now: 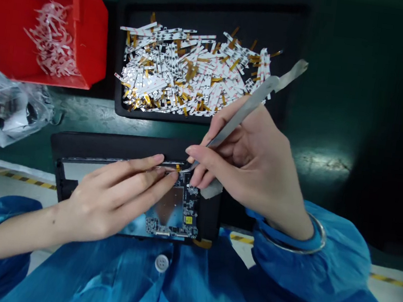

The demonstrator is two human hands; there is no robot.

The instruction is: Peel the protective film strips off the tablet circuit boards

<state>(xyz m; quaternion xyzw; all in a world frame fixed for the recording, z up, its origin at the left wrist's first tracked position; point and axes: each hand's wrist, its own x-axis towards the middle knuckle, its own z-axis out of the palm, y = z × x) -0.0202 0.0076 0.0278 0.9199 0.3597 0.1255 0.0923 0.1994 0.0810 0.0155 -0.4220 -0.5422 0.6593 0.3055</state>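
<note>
A tablet-like device (70,169) lies with its inside exposed on a black mat (77,141), and a dark circuit board (190,203) shows at its right part. My left hand (115,194) lies across the device, fingers stretched out, fingertips at its upper edge. In my right hand (249,152) are metal tweezers (243,109), slanting down to the left. Their tip touches the area beside a small orange flex cable (178,167), close to my left fingertips. Whether the tweezers pinch the cable I cannot tell.
Behind the device, a black tray (218,16) holds a heap of white strips with orange flex tails (196,72). At the upper left stands a red bin (91,34) with curled pale strips (55,40) in it. Clear plastic bags (5,102) lie at the left edge.
</note>
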